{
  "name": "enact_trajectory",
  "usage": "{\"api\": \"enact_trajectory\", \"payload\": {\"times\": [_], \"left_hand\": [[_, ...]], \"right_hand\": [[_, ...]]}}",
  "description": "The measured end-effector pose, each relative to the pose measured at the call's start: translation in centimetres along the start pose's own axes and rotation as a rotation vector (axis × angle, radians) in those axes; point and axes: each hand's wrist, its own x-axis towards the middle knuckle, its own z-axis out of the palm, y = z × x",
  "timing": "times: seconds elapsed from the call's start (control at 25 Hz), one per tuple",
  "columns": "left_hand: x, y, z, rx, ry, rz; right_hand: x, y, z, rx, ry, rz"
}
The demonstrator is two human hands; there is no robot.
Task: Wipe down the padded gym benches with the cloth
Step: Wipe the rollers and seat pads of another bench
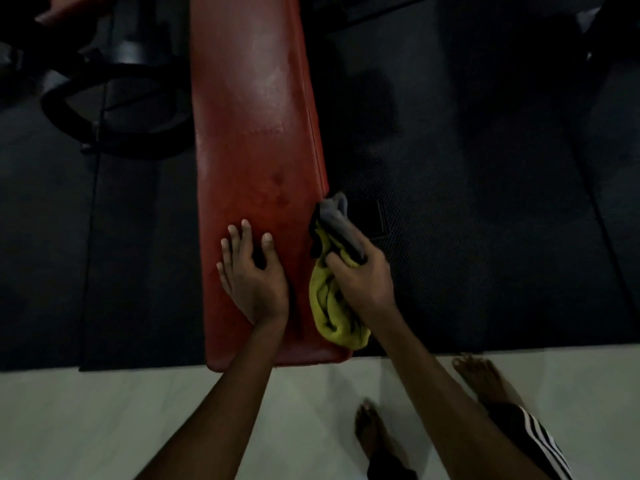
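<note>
A long red padded bench (252,133) runs away from me down the middle of the view. My left hand (254,275) rests flat on its near end, fingers spread, holding nothing. My right hand (360,282) grips a bunched yellow, grey and black cloth (329,306) against the bench's right edge near the front corner. The cloth's grey end sticks up past my fingers and its yellow part hangs over the pad's side.
Black rubber matting (485,168) lies on both sides of the bench. A black machine base with a curved tube (104,98) stands at the far left. A small dark flat object (372,220) lies on the mat by the cloth. My bare feet (370,431) stand on pale floor (104,427).
</note>
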Motion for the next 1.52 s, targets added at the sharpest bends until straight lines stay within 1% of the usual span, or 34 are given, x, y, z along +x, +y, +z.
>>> {"api": "enact_trajectory", "payload": {"times": [0.12,0.24,0.4,0.48,0.6,0.8,0.88,1.0,1.04,1.12,1.2,1.32,1.44,1.48,1.52], "left_hand": [[0.2,0.0,-0.3,-0.021,-0.017,-0.004],[0.4,-0.2,-0.8,-0.048,-0.063,0.013],[0.8,-1.1,-1.9,-0.042,-0.158,0.096],[0.8,-1.7,-2.6,-0.034,-0.208,0.154],[0.3,-2.2,-2.6,-0.018,-0.21,0.221],[0.1,-2.1,-2.3,-0.012,-0.19,0.205],[0.4,-2.0,-2.5,-0.039,-0.22,0.21],[1.0,-2.9,-3.8,-0.052,-0.283,0.287],[1.2,-3.8,-4.4,-0.033,-0.283,0.324],[1.5,-6.1,-5.3,0.023,-0.268,0.35],[1.2,-8.0,-5.9,0.026,-0.283,0.331],[1.0,-8.8,-6.1,-0.042,-0.277,0.314],[0.9,-9.0,-5.8,-0.125,-0.253,0.237],[0.8,-9.2,-5.8,-0.164,-0.243,0.205],[0.7,-9.3,-5.8,-0.206,-0.233,0.178]], "right_hand": [[-2.6,1.0,0.1,0.017,0.025,-0.008],[0.0,-0.5,0.7,-0.056,0.077,-0.001],[2.4,-1.5,1.0,-0.067,0.099,-0.017],[1.1,-0.8,1.2,-0.061,0.114,0.008],[-2.5,1.1,0.9,-0.073,0.153,0.051],[-7.1,2.8,1.0,-0.127,0.177,0.0],[-7.0,2.6,1.4,-0.267,0.207,-0.077],[-6.4,1.4,2.9,-0.739,0.164,-0.278],[-6.0,0.8,3.4,-0.841,0.147,-0.328],[-4.5,-0.2,3.8,-0.949,0.118,-0.373],[-2.1,-1.0,4.0,-1.021,0.09,-0.363],[3.0,-3.6,5.6,-1.073,0.158,-0.396],[6.4,-5.9,7.6,-1.171,0.206,-0.394],[6.4,-5.9,7.9,-1.221,0.177,-0.429],[5.9,-5.6,7.6,-1.28,0.114,-0.502]]}}
